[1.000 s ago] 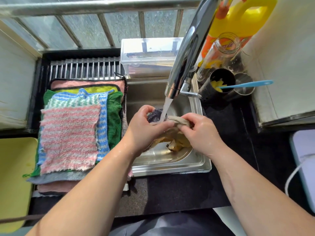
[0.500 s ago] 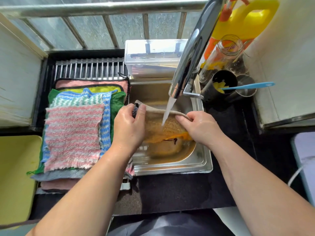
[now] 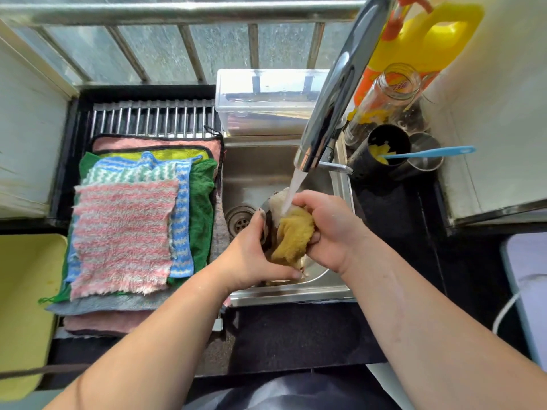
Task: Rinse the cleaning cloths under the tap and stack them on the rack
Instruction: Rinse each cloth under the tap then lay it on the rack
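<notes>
Holds one mustard-yellow cloth (image 3: 293, 235) bunched right under the water stream (image 3: 291, 187) from the single tap (image 3: 334, 105), low over the sink (image 3: 257, 170) to catch the runoff. Grips it with both hands, left hand (image 3: 251, 258) curled round the lower end, right hand (image 3: 328, 229) clenched over the top, likely to squeeze water through. Has at least seven cloths (image 3: 124, 232) stacked flat on the rack (image 3: 154, 119) alongside, out of the splash.
</notes>
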